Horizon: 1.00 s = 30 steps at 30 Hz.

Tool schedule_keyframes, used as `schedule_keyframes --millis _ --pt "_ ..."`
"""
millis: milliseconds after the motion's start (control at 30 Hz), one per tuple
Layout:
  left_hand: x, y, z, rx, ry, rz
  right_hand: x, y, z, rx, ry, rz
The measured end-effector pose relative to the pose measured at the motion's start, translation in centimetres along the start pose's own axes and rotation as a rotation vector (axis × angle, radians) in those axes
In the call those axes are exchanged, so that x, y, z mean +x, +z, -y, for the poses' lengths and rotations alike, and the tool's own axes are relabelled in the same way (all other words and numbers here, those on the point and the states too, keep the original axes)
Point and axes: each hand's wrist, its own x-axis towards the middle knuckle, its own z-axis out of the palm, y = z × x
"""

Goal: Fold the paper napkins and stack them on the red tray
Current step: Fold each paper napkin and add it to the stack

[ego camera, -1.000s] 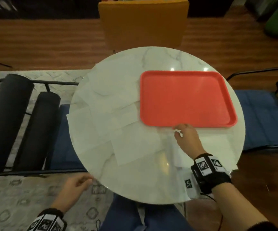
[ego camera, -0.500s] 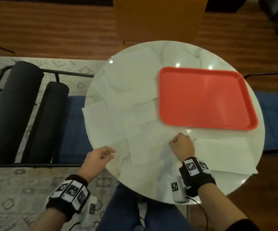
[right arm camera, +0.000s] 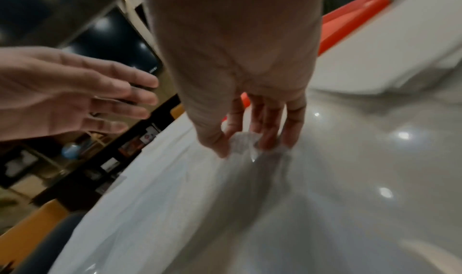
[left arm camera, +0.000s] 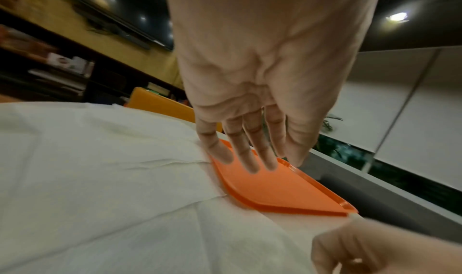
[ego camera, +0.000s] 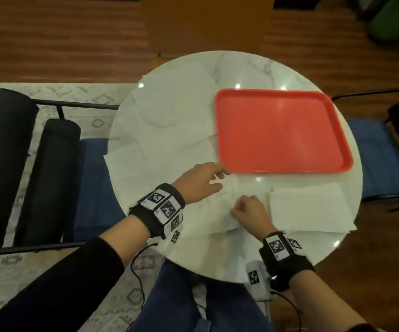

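Note:
An empty red tray (ego camera: pixel 282 130) lies on the right half of the round marble table (ego camera: pixel 241 68). Several white paper napkins (ego camera: pixel 169 121) are spread flat over the left and near parts of the table. My right hand (ego camera: pixel 238 208) pinches the raised corner of one napkin (right arm camera: pixel 243 142) between thumb and fingers, just in front of the tray. My left hand (ego camera: pixel 215 177) hovers with straight, spread fingers over the napkins by the tray's near left corner (left arm camera: pixel 226 187), holding nothing. Another napkin (ego camera: pixel 311 209) lies flat at the near right.
An orange chair (ego camera: pixel 205 22) stands beyond the table. Blue seat cushions (ego camera: pixel 380 154) flank it on both sides, and black bolsters (ego camera: pixel 4 152) lie at the left. A patterned rug (ego camera: pixel 93 97) covers the floor at left. My blue-clad lap (ego camera: pixel 193 303) is under the near edge.
My left hand has come up from below the table edge and reached across the napkins toward the tray. My right hand has drawn back from the tray, pinching a napkin corner.

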Motion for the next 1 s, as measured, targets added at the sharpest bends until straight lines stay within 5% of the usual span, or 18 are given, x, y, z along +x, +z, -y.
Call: schedule_keyframes --millis 167,267,433,533,733,1000 --pt "0.1 0.0 -3.4 0.524 0.263 0.243 -4.9 -6.3 3.9 -0.013 -0.323 0.203" --pt "-1.3 -1.0 -3.8 0.66 0.315 0.329 -7.4 -10.2 6.3 0.07 -0.375 0.292" --pt "-5.0 -5.7 -1.6 0.054 0.128 0.305 -6.8 -13.5 7.1 0.32 -0.3 0.29" --pt "-5.8 -7.8 1.2 -0.265 -0.072 0.253 -3.2 -12.3 7.0 0.286 -0.197 0.261" --pt "-4.0 -6.9 8.7 -0.413 -0.41 0.07 4.6 -6.6 7.9 0.156 -0.187 0.339" --pt "-3.9 -5.1 12.4 -0.195 -0.333 -0.348 6.2 -3.3 8.5 0.05 -0.292 0.031"
